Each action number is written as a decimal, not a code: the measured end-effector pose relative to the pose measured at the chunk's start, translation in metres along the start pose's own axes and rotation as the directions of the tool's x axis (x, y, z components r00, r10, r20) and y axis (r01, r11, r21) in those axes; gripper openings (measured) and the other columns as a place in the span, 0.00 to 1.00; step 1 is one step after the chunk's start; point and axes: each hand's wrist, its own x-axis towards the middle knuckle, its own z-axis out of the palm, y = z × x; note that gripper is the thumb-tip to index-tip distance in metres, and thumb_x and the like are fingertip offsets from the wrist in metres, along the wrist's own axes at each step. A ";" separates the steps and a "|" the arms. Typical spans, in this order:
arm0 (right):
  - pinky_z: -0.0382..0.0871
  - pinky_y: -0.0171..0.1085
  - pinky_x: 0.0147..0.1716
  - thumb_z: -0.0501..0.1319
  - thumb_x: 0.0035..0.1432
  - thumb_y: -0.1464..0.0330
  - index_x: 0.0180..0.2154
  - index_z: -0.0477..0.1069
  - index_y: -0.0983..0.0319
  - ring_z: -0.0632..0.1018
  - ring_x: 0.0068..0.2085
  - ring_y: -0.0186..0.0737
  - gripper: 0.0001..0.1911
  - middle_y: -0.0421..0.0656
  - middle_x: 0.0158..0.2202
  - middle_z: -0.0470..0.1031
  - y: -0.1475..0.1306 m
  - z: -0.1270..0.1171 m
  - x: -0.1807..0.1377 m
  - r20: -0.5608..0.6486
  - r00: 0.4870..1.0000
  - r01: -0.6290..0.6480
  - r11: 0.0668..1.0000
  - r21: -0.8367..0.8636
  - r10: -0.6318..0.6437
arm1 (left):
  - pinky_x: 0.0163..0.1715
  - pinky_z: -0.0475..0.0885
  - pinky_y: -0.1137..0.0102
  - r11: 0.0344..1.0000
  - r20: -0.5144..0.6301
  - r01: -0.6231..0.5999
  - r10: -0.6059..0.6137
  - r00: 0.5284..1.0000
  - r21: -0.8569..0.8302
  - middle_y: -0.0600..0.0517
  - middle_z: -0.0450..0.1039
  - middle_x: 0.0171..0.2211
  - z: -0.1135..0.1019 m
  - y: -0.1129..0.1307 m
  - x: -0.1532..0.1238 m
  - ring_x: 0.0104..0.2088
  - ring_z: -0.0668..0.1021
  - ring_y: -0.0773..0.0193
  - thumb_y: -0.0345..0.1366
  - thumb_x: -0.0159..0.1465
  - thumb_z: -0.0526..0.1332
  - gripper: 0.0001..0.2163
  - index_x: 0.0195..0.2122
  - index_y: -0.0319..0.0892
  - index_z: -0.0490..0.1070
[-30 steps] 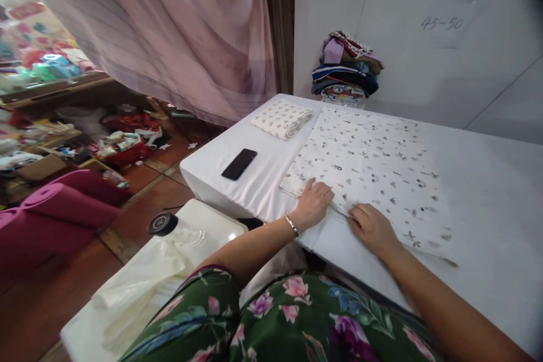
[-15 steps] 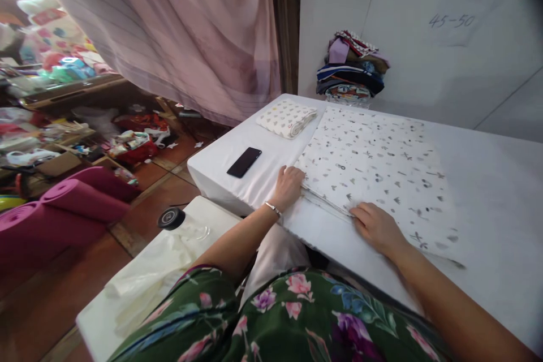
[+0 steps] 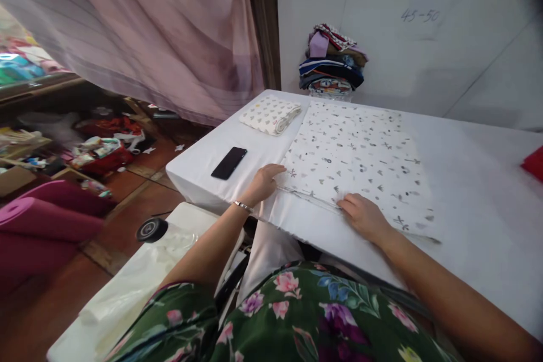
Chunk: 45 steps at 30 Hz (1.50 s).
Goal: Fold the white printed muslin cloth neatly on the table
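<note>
A white cloth [image 3: 352,153] with small grey prints lies spread flat on the white-covered table in front of me, its layered near edge towards me. My left hand [image 3: 265,181] is at its near left corner, fingers stretched out and fingertips at the fabric. Farther right along that edge, my right hand [image 3: 363,216] is closed, fingertips pinching the cloth's edge. A black phone [image 3: 229,163] lies left of the cloth, beyond my left hand. Behind the phone rests a folded patterned cloth [image 3: 270,115].
Stacked folded fabrics [image 3: 333,62] stand by the wall behind the table [image 3: 479,181]. Something red [image 3: 533,164] shows at the right edge. To my left, a white surface [image 3: 114,288] holds a black round object [image 3: 151,229]. Pink rolled mats [image 3: 46,212] lie on the floor.
The view has turned right, bringing the red thing in. My left hand's fingers have loosened and straightened at the cloth's corner. My right hand stays at the near edge.
</note>
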 end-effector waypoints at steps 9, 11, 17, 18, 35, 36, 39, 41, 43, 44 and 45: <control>0.62 0.39 0.36 0.51 0.63 0.69 0.43 0.71 0.64 0.69 0.37 0.42 0.12 0.47 0.34 0.71 -0.001 0.005 -0.002 -0.039 0.995 -0.091 0.994 0.069 0.093 | 0.48 0.67 0.61 0.941 0.147 -0.329 0.337 0.930 -0.079 0.49 0.73 0.43 0.062 0.104 0.016 0.46 0.72 0.60 0.37 0.61 0.59 0.11 0.44 0.44 0.70; 0.63 0.38 0.37 0.51 0.64 0.67 0.40 0.70 0.64 0.69 0.36 0.42 0.11 0.47 0.33 0.71 -0.001 0.005 -0.004 -0.077 0.986 -0.137 0.983 0.123 0.147 | 0.47 0.66 0.61 0.935 0.195 -0.353 0.351 0.916 -0.026 0.49 0.73 0.40 0.070 0.110 0.019 0.44 0.72 0.59 0.37 0.60 0.61 0.09 0.41 0.43 0.71; 0.63 0.37 0.35 0.53 0.62 0.68 0.34 0.67 0.62 0.70 0.34 0.40 0.06 0.44 0.31 0.71 0.000 0.005 -0.006 -0.135 0.960 -0.212 0.952 0.219 0.244 | 0.44 0.65 0.62 0.919 0.178 -0.388 0.371 0.911 0.072 0.49 0.71 0.36 0.077 0.113 0.026 0.42 0.71 0.59 0.38 0.61 0.59 0.06 0.36 0.42 0.71; 0.63 0.37 0.34 0.54 0.61 0.68 0.35 0.66 0.62 0.70 0.34 0.40 0.05 0.44 0.31 0.71 0.000 0.005 -0.005 -0.130 0.957 -0.228 0.948 0.222 0.260 | 0.43 0.65 0.62 0.910 0.182 -0.406 0.387 0.904 0.082 0.49 0.71 0.36 0.079 0.113 0.027 0.42 0.71 0.58 0.38 0.62 0.59 0.06 0.36 0.42 0.71; 0.65 0.48 0.49 0.56 0.59 0.66 0.48 0.68 0.59 0.70 0.50 0.48 0.15 0.48 0.48 0.71 0.048 -0.045 -0.153 -0.240 0.769 -0.589 0.803 0.096 0.593 | 0.39 0.65 0.63 0.934 0.297 -0.355 0.331 0.895 0.029 0.49 0.71 0.35 0.084 0.112 0.037 0.39 0.70 0.57 0.35 0.64 0.53 0.07 0.34 0.42 0.70; 0.65 0.48 0.49 0.56 0.59 0.66 0.47 0.68 0.59 0.71 0.49 0.48 0.15 0.48 0.47 0.72 0.049 -0.048 -0.161 -0.259 0.728 -0.633 0.767 0.103 0.635 | 0.39 0.65 0.63 0.939 0.300 -0.342 0.319 0.899 0.027 0.49 0.71 0.35 0.084 0.113 0.038 0.39 0.70 0.57 0.35 0.64 0.53 0.07 0.34 0.42 0.70; 0.66 0.48 0.49 0.56 0.58 0.65 0.46 0.69 0.59 0.71 0.48 0.48 0.14 0.47 0.45 0.72 0.047 -0.051 -0.169 -0.259 0.664 -0.695 0.706 0.134 0.702 | 0.39 0.64 0.63 0.962 0.301 -0.272 0.256 0.919 0.012 0.49 0.71 0.34 0.085 0.115 0.041 0.38 0.70 0.57 0.36 0.65 0.53 0.08 0.33 0.41 0.69; 0.66 0.47 0.49 0.56 0.58 0.65 0.46 0.69 0.59 0.70 0.49 0.47 0.14 0.47 0.46 0.72 0.043 -0.049 -0.164 -0.233 0.667 -0.696 0.703 0.147 0.708 | 0.39 0.64 0.63 0.974 0.306 -0.227 0.213 0.928 0.010 0.49 0.71 0.34 0.085 0.117 0.042 0.38 0.71 0.57 0.37 0.65 0.53 0.09 0.33 0.41 0.69; 0.66 0.47 0.49 0.57 0.57 0.65 0.46 0.69 0.59 0.70 0.49 0.47 0.14 0.47 0.47 0.71 0.040 -0.048 -0.156 -0.230 0.669 -0.692 0.705 0.154 0.707 | 0.39 0.64 0.63 0.979 0.315 -0.204 0.188 0.930 0.017 0.48 0.71 0.34 0.085 0.119 0.043 0.38 0.71 0.57 0.38 0.64 0.53 0.09 0.33 0.41 0.69; 0.65 0.46 0.49 0.57 0.57 0.65 0.45 0.69 0.59 0.70 0.49 0.47 0.14 0.47 0.46 0.71 0.039 -0.047 -0.152 -0.238 0.662 -0.695 0.701 0.160 0.711 | 0.39 0.64 0.63 0.980 0.320 -0.198 0.181 0.930 0.020 0.48 0.71 0.34 0.085 0.120 0.044 0.38 0.71 0.57 0.38 0.64 0.53 0.09 0.33 0.41 0.69; 0.65 0.46 0.49 0.57 0.56 0.66 0.45 0.69 0.60 0.70 0.48 0.46 0.14 0.47 0.46 0.71 0.038 -0.047 -0.149 -0.244 0.652 -0.701 0.694 0.168 0.718 | 0.39 0.63 0.63 0.981 0.325 -0.193 0.175 0.930 0.024 0.48 0.71 0.34 0.084 0.120 0.044 0.38 0.71 0.57 0.38 0.64 0.53 0.09 0.33 0.41 0.69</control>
